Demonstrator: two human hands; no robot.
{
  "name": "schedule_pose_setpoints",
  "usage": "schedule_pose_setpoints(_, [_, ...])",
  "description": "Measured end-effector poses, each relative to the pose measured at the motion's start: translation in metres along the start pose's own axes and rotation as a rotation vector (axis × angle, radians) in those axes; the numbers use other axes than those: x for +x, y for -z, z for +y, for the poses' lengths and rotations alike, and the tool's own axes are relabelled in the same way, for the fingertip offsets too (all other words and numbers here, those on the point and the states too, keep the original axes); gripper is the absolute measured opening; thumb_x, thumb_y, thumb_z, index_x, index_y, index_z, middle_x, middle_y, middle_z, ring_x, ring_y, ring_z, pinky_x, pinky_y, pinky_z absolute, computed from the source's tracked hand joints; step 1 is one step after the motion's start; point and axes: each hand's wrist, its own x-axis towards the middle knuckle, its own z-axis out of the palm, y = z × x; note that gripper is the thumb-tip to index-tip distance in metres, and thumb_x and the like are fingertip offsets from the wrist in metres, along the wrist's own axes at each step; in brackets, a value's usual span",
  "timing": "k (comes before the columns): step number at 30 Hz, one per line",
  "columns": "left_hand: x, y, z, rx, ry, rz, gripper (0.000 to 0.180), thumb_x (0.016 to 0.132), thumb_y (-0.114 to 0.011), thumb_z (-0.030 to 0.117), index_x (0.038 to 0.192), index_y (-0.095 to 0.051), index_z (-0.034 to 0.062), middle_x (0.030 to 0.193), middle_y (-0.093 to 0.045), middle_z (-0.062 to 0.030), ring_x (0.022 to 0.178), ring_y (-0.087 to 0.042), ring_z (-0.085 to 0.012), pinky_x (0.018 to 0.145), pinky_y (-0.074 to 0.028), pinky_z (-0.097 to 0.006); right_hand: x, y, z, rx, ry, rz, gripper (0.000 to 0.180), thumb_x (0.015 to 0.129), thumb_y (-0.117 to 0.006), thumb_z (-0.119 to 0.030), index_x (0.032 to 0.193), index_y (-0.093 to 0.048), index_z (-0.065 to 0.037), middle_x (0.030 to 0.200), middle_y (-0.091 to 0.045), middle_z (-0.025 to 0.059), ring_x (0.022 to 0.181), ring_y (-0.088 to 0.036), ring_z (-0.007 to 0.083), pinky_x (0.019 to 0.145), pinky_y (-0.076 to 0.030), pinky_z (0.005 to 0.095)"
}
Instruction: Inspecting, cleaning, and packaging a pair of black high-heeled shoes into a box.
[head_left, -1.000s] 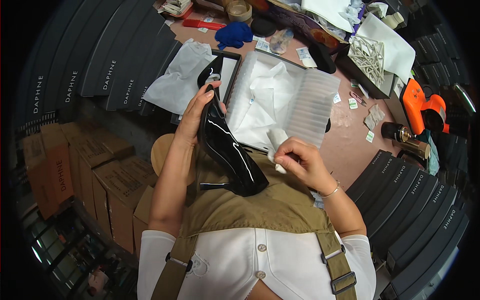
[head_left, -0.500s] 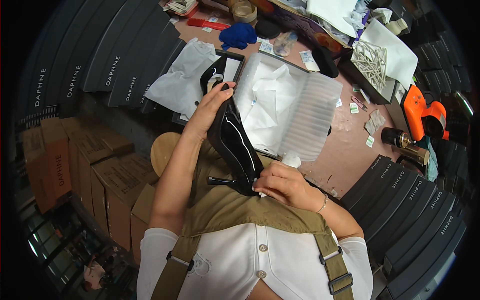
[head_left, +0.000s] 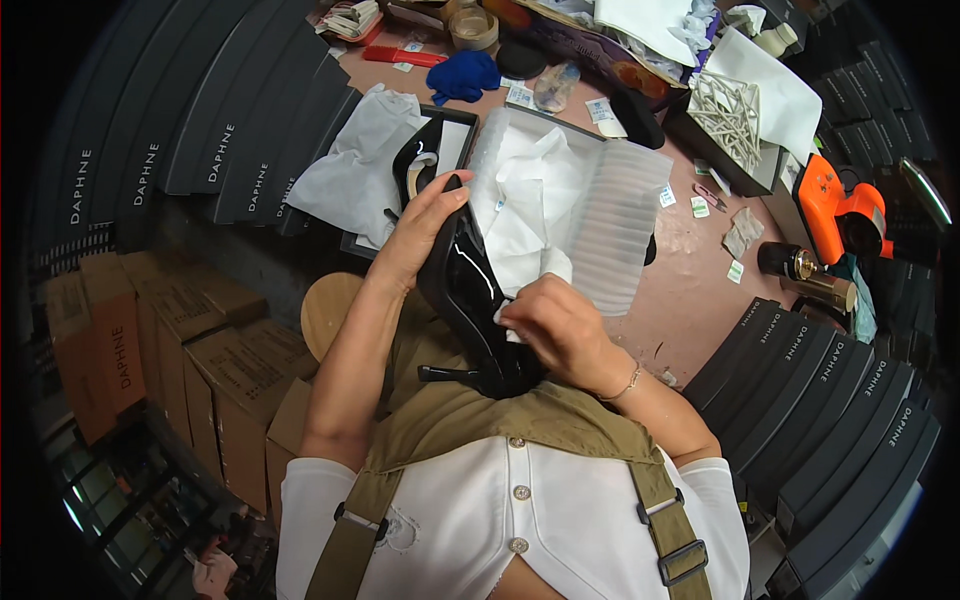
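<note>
A glossy black high-heeled shoe (head_left: 467, 290) lies tilted over my lap, its toe pointing away and its thin heel sticking out to the left. My left hand (head_left: 425, 225) grips it near the toe end. In my right hand (head_left: 562, 325) a white cloth (head_left: 547, 275) is bunched, pressed against the shoe's side. Just beyond sits an open shoebox (head_left: 500, 130) lined with white tissue paper (head_left: 528, 190) and translucent ribbed wrapping (head_left: 620, 220). Another black shoe (head_left: 415, 160) rests beside it at the left, by more white paper (head_left: 350, 165).
Dark shoeboxes are stacked at left (head_left: 200, 120) and right (head_left: 800, 400). Brown cartons (head_left: 235, 365) stand at lower left. On the pink table (head_left: 690, 265) are a blue cloth (head_left: 464, 77), a red brush (head_left: 400, 56), a box of white sticks (head_left: 728, 115) and an orange tool (head_left: 825, 210).
My right hand has moved up along the shoe's side with the white cloth, away from the heel end. The left hand keeps its hold near the toe.
</note>
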Motion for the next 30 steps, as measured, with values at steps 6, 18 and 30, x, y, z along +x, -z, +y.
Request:
schedule_pose_setpoints(6, [-0.005,0.015,0.001,-0.073,-0.073,-0.016,0.052,0.092,-0.052,0.034,0.134,-0.04,0.0055,0.074,-0.061,-0.007,0.057,-0.057,-0.008,0.053,-0.047,-0.02,-0.033,0.028,-0.001,0.309,-0.497,-0.113,0.007,0.086,-0.067,-0.008,0.087,-0.065,-0.002,0.083,-0.062,0.0081,0.072,-0.059,0.0187,0.066,-0.047,0.0273])
schedule_pose_setpoints(18, [0.007,0.001,0.011,0.077,-0.033,-0.006,0.051,0.091,-0.054,0.034,0.131,-0.044,0.0047,0.074,-0.06,-0.0056,0.06,-0.057,-0.0055,0.056,-0.048,-0.018,-0.023,0.011,-0.011,0.003,0.079,-0.29,0.015,0.077,-0.067,-0.007,0.091,-0.063,-0.006,0.087,-0.055,0.0067,0.081,-0.055,0.0248,0.071,-0.046,0.0356])
schedule_pose_setpoints(30, [0.022,-0.001,-0.001,0.105,0.014,0.007,0.042,0.091,-0.06,0.029,0.121,-0.052,0.001,0.087,-0.056,0.0013,0.072,-0.053,-0.0036,0.06,-0.044,-0.017,0.002,0.006,-0.002,-0.111,0.08,-0.245,0.022,0.07,-0.068,-0.002,0.091,-0.063,-0.007,0.086,-0.056,0.0064,0.08,-0.056,0.0256,0.072,-0.045,0.0353])
